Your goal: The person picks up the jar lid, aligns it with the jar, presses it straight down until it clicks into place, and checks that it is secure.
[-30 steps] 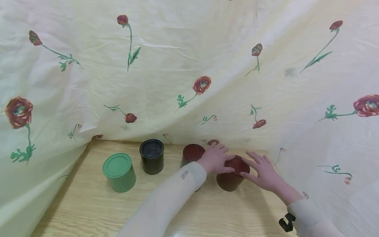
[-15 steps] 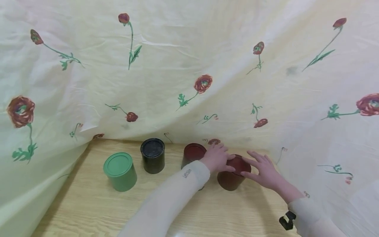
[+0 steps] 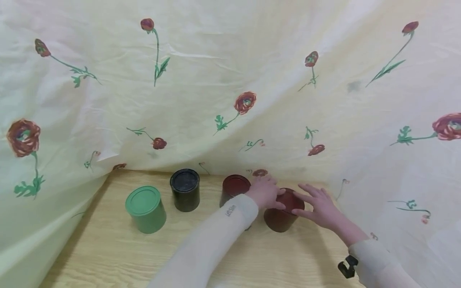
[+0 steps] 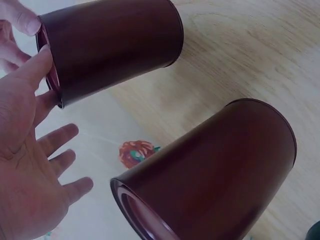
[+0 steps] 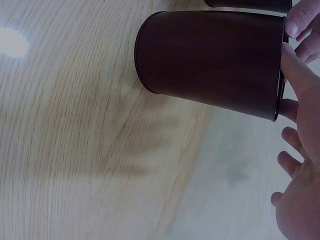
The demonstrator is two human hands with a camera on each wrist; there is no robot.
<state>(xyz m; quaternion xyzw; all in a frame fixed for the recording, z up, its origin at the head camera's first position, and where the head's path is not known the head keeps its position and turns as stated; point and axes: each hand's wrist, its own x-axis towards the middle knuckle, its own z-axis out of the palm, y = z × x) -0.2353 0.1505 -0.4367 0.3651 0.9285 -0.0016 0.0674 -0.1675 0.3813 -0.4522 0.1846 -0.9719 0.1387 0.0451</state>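
Observation:
A dark red canister [image 3: 281, 221] with a recessed lid stands upright on the table at the right. My left hand [image 3: 264, 193] touches the left side of its top rim with thumb and index finger, the other fingers spread in the air. From the right, my right hand [image 3: 319, 207] touches the same rim with thumb and index finger, its remaining fingers extended. Both wrist views show the fingertips right at the lid's edge. A second dark red canister [image 4: 215, 170] stands just left of the first, partly hidden by my left hand and sleeve in the head view.
A black canister [image 3: 185, 194] stands left of the red pair, and a green canister [image 3: 147, 214] at the far left, nearer me. All stand on a light wooden table [image 3: 108, 256]. A flowered cloth [image 3: 201, 108] hangs behind and along both sides.
My left wrist has shifted very slightly to the right. Both hands stay at the same canister's rim, and the canisters stand where they were.

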